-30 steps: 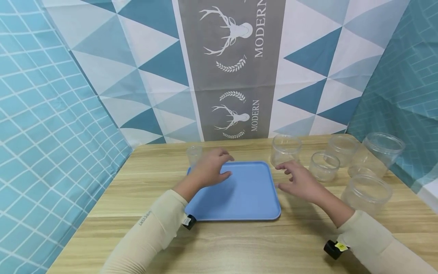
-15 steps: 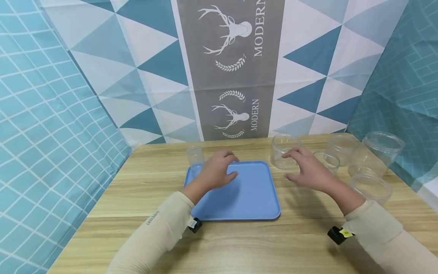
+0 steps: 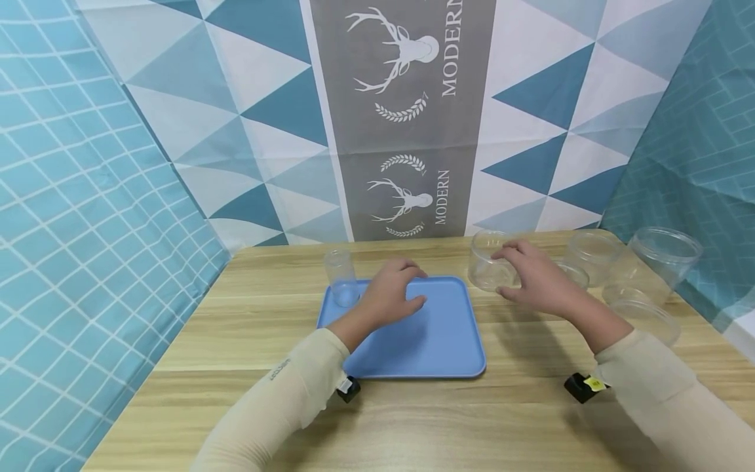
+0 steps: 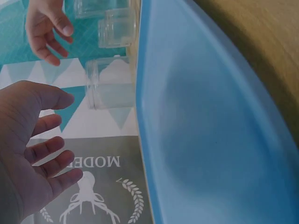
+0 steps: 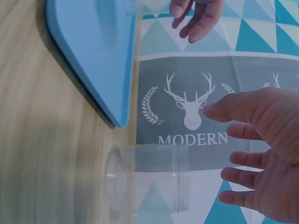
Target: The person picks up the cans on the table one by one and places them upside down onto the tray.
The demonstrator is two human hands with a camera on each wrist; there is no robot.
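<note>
My left hand (image 3: pixel 390 296) hovers over the blue tray (image 3: pixel 444 341), its fingers loosely bent around nothing. On the tray's back left corner stands a slim clear cup (image 3: pixel 341 275), left of that hand. My right hand (image 3: pixel 539 283) is in the air right of the tray, fingers spread and thumb apart. In the head view it overlaps a wide clear jar (image 3: pixel 482 270) at the back of the table. From the right wrist view, the same jar (image 5: pixel 154 179) stands on the wood, with a gap between it and my fingertips (image 5: pixel 233 173).
More clear jars stand on the right: a tall one (image 3: pixel 663 262), one behind (image 3: pixel 592 252), a low one (image 3: pixel 575 272) and a wide one (image 3: pixel 649 321) partly hidden by my right arm. Patterned cloth (image 3: pixel 407 131) hangs behind the wooden table (image 3: pixel 236 367).
My left hand has drifted right over the tray, uncovering the slim cup. My right hand has moved away from me and a little right, up to the wide jar at the back.
</note>
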